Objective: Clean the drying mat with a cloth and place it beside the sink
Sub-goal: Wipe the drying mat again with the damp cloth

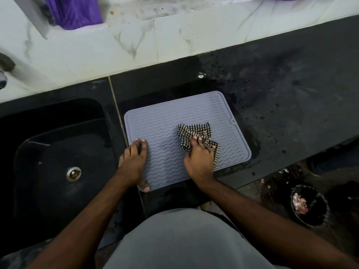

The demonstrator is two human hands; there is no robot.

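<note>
Head view: right hand point(198, 158) presses the bunched cloth point(196, 135) at frame centre, unwiped drying mat point(165, 121) stretching leftward toward the flat, steadying left hand point(134, 162)

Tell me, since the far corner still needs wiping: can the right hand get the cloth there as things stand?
Probably yes. The right hand grips the cloth mid-mat, and the drying mat lies bare up to its far edge. The left hand presses the near left side, out of the way.
</note>
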